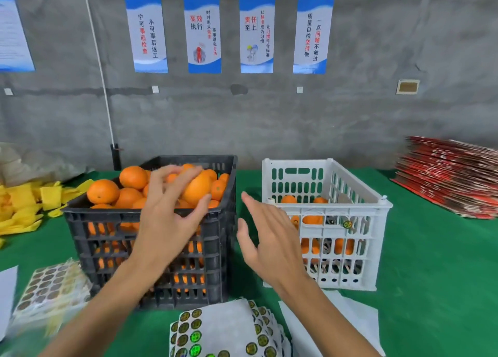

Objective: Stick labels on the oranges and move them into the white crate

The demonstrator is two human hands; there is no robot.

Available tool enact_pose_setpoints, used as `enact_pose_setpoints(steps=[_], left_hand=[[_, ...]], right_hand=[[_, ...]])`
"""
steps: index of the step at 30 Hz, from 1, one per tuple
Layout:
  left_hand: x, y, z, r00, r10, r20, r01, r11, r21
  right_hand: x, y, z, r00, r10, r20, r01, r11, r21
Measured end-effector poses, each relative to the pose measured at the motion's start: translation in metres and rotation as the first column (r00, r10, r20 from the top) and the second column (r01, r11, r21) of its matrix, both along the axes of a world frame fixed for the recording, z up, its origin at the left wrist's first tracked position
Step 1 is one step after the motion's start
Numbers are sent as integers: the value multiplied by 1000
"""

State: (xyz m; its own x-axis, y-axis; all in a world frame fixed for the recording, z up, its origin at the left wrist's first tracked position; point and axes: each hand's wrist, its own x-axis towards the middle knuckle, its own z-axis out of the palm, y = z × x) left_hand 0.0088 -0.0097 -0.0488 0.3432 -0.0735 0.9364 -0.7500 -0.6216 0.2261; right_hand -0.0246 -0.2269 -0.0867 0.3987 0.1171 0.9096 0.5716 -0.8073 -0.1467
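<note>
Yellow wrappers (24,208) are piled at the far left of the green worktop (431,276). A used sticker sheet (51,286) is laid near the front left corner. Next, a black crate (151,251) is heaped with oranges (103,191). One orange (198,188) on top of the heap is gripped by the left hand (167,216), with the fingers (167,174) curled around it. Label sheets (223,332) (round, shiny labels) are spread at the front edge. The right hand (269,241) is held in the air between the two crates, fingers apart and holding nothing. A few oranges are seen low inside the white crate (331,222). Red flat boxes (452,179) are stacked at the far right.
</note>
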Motion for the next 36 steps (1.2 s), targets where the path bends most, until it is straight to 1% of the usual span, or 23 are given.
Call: enact_pose_setpoints(steps=[1, 3, 4, 6, 8, 10, 12, 14, 15, 16, 17, 19, 22, 27, 32, 34, 36], left_hand=[[-15, -13, -17, 997, -71, -23, 71, 997, 6], [-38, -34, -51, 977, -168, -128, 169, 986, -3], [-46, -41, -66, 962, -189, -197, 188, 982, -25], [-51, -50, -93, 902, -218, -373, 196, 976, -97], [-51, -55, -119, 796, -283, -536, 211, 958, -192], [-53, -60, -148, 671, -336, -661, 199, 940, -275], [-57, -64, -179, 572, -322, -754, 162, 946, -281], [-62, -65, -199, 515, -328, -791, 149, 944, -295], [-62, -65, -204, 507, -330, -797, 132, 943, -306], [-61, -65, -206, 507, -321, -800, 103, 944, -313], [-62, -64, -206, 511, -308, -803, 66, 945, -320], [-63, -63, -205, 521, -300, -799, -5, 935, -354], [-66, -61, -206, 506, -360, -784, -50, 895, -443], [-69, -58, -208, 501, -429, -751, -59, 849, -524], [-67, -58, -208, 501, -445, -742, -73, 833, -549], [-67, -58, -209, 499, -440, -747, -62, 841, -537], [-67, -59, -210, 485, -440, -756, -39, 852, -522]], right_hand=[[-4, 3, -3, 999, 29, -12, -30, 1000, -5], [-12, 3, -15, 995, 81, -62, -83, 996, -34], [-16, 0, -26, 988, 100, -115, -106, 993, -45], [-23, -12, -48, 946, 114, -304, -133, 990, -42], [-28, -27, -70, 852, 86, -516, -137, 989, -62], [-31, -40, -92, 768, 61, -637, -148, 985, -85], [-36, -48, -111, 673, 80, -735, -197, 978, -73], [-45, -52, -129, 517, 151, -843, -272, 962, 5], [-49, -54, -137, 441, 205, -874, -296, 952, 74], [-53, -56, -144, 394, 245, -886, -308, 943, 124], [-56, -58, -150, 376, 262, -889, -319, 937, 142], [-60, -58, -156, 397, 233, -888, -350, 933, 88], [-60, -50, -156, 453, 154, -878, -355, 935, -19], [-56, -42, -160, 500, 72, -863, -329, 938, -113], [-55, -36, -159, 594, 12, -805, -316, 923, -219], [-58, -33, -158, 635, 9, -772, -301, 923, -238], [-60, -31, -159, 644, 51, -763, -272, 948, -166]])
